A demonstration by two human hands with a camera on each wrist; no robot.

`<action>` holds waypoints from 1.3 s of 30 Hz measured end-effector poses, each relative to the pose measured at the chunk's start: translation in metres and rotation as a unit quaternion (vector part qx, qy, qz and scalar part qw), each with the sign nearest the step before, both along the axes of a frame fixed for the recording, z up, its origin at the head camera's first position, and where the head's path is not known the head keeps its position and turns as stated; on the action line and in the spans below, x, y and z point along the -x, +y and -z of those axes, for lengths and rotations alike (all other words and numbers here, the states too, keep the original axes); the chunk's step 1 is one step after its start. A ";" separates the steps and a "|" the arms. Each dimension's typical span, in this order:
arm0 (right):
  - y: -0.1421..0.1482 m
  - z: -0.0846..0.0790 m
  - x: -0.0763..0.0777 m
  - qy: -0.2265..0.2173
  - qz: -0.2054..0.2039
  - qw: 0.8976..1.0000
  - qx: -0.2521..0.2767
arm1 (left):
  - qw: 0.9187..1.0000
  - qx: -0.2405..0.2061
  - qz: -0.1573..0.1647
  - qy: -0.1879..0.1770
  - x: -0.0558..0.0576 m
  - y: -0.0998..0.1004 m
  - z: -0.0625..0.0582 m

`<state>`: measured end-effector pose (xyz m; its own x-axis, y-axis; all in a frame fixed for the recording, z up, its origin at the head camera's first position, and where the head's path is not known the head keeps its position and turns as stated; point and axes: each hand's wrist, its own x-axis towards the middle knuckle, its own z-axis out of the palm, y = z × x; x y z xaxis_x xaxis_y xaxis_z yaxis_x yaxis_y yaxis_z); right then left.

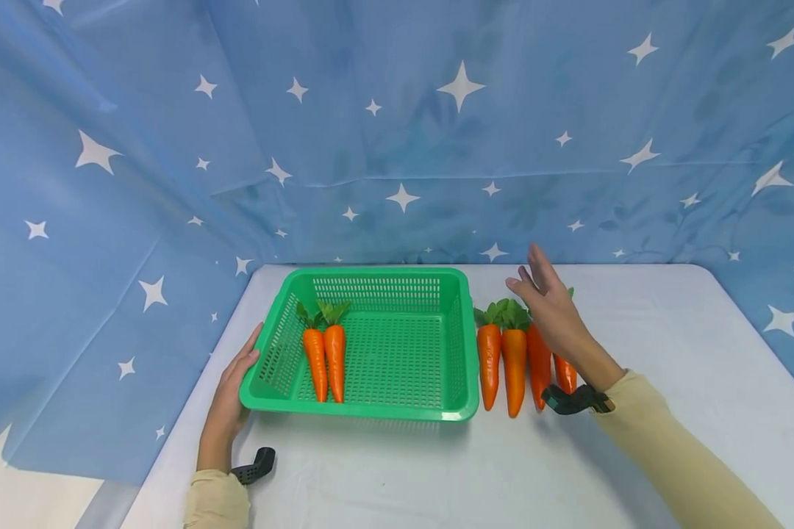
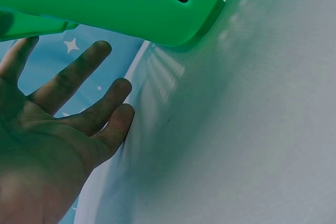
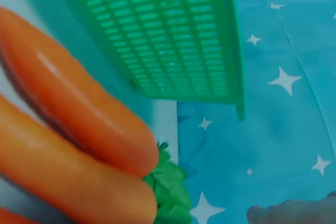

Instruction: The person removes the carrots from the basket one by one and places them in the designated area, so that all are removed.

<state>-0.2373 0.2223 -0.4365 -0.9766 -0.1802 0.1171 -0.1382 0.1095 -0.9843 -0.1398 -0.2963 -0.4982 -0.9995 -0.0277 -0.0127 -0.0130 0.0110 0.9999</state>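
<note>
Blue cloth (image 1: 384,132) backs a table (image 1: 384,477). Left hand (image 1: 230,393), fingers straight, touches a basket (image 1: 390,360); right hand (image 1: 556,312), outstretched, empty, hovers over carrots (image 1: 514,364) a low sweep could scatter.

The left arm is entered from the bottom edge, covered by a pale tan sleeve (image 1: 216,503), with the left wrist (image 1: 213,450) exposed beyond the cuff. The left hand (image 1: 230,388) is extended forward; in the left wrist view its palm (image 2: 47,161) is turned into sight, and four fingers (image 2: 73,80) are seen spread apart, barely bent. The right arm (image 1: 675,441) is stretched farther forward, slanted inward from the lower right and sleeved to the wrist. The right hand (image 1: 557,316) is raised, its fingers extended and parted. In the right wrist view, only a blurred part is shown.
</note>
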 end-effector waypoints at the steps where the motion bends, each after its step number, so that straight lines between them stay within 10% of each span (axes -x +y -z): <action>1: -0.002 -0.001 0.001 -0.003 -0.005 1.000 0.005 | 1.000 0.000 0.000 0.000 0.000 0.000 0.000; 21: -0.040 -0.021 0.011 0.003 -0.074 0.994 0.083 | 1.000 -0.001 0.003 -0.001 0.000 0.000 0.002; 39: -0.080 -0.036 0.024 0.031 -0.085 0.995 0.048 | 1.000 -0.008 -0.003 0.006 0.001 -0.001 0.002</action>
<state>-0.2616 0.1423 -0.4001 -0.9229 -0.3279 0.2017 -0.2083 -0.0152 -0.9779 -0.1410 -0.2970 -0.5006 -0.9995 -0.0327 -0.0011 -0.0009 -0.0057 1.0000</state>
